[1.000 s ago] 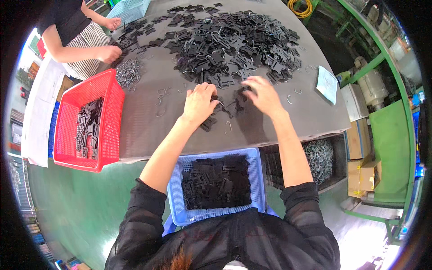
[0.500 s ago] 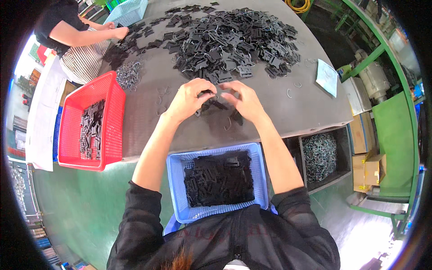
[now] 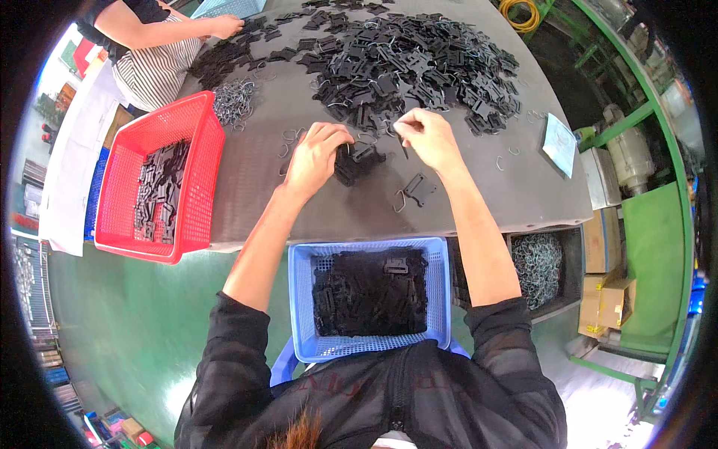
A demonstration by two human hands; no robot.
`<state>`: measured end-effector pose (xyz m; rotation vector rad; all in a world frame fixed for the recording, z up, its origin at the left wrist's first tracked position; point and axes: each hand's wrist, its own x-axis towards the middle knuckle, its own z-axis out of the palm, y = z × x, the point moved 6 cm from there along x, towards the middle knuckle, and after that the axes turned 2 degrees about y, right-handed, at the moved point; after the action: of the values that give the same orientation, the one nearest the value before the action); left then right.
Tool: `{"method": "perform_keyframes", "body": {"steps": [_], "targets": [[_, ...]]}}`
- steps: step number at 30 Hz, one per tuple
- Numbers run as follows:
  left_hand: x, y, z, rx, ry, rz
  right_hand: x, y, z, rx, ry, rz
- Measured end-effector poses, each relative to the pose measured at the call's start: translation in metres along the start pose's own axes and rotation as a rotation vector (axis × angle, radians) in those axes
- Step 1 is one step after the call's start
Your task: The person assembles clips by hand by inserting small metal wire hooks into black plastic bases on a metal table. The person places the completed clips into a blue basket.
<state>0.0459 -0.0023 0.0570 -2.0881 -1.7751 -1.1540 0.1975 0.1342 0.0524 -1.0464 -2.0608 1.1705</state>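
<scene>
My left hand [image 3: 315, 156] is closed, its fingertips curled down at a small heap of black plastic buckles [image 3: 357, 165]; whatever it grips is hidden. To its right, my right hand [image 3: 428, 139] pinches a black plastic buckle, seen nearly edge-on below the fingertips. A single black buckle [image 3: 420, 188] lies on the table nearer to me, with a bent wire hook [image 3: 401, 200] at its left end. Just beyond my hands spreads a big pile of black buckles [image 3: 419, 63] with metal wire hooks among them.
A blue basket [image 3: 303, 299] of black pieces sits in front of me. At left stands a red basket [image 3: 196, 187], with loose wire hooks [image 3: 235, 101] beyond it. A co-worker's hand [image 3: 226, 26] reaches over the far left. A bin of hooks [image 3: 537, 262] stands below the table's right edge.
My hands have moved apart; the right hand has gone up and right and now pinches a buckle. The lone buckle with its hook now shows plainly. The whole view has shifted slightly.
</scene>
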Motion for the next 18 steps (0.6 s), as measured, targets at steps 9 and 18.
{"method": "perform_keyframes", "body": {"steps": [9,18], "targets": [[-0.023,-0.055,0.009,-0.105,0.015,-0.588,-0.004,0.026,-0.035,-0.062,0.000,-0.039],[0.002,-0.060,0.031,0.170,-0.536,-0.388,-0.031,0.047,-0.052,-0.841,0.081,0.006]]}}
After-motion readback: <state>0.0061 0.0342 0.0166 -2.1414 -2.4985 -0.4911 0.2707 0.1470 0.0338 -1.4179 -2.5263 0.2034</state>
